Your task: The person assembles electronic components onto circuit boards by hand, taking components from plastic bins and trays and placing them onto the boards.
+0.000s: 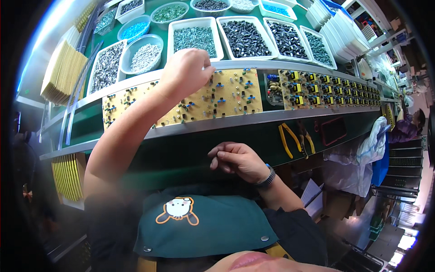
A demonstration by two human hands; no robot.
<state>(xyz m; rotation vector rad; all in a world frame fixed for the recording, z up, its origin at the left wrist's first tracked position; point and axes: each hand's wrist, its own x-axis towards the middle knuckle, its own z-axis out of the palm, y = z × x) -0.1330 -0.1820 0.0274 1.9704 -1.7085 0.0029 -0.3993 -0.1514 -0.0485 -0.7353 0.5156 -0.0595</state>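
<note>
My left hand (186, 70) reaches over a tan circuit board (181, 97) studded with small black, blue and grey electronic parts. Its fingertips are pinched together just above the far edge of the board. Whatever they grip, if anything, is too small to name. Just beyond the knuckles stands a white tray of green components (194, 38). Closer to my body, my right hand (236, 159) hangs over the dark green bench, wearing a watch (268, 176) on the wrist. Its fingers are curled with the thumb against them, and the palm's contents are hidden.
Along the rail to the right sits another board (331, 88) with yellow-and-black parts. Trays of black components (244, 38) and a round tub of white ones (144, 58) line the back. Yellow-handled pliers (290, 140) and a dark red frame (333, 130) lie at the front right.
</note>
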